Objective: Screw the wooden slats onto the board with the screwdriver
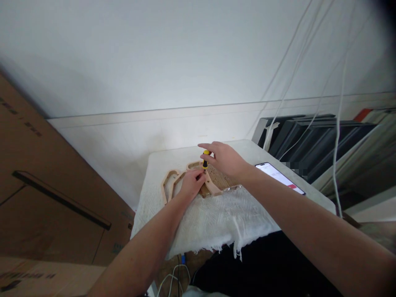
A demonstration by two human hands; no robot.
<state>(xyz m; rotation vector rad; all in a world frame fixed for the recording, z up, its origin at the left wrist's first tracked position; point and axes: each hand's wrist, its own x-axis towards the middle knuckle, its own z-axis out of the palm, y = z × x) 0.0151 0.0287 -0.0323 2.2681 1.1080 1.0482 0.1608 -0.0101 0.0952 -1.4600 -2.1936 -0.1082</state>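
Cloth-covered tabletop (216, 222): my right grip (224, 157) is clamped on the screwdriver (205, 163), tip down at the wooden piece (213, 189), left grip (192, 183) alongside, closure unclear; looks mid-job, remaining count unreadable.

Head-worn view, forward and downward

Phone (276, 176) — lit, cardboard box (62, 177), white cables (338, 132)
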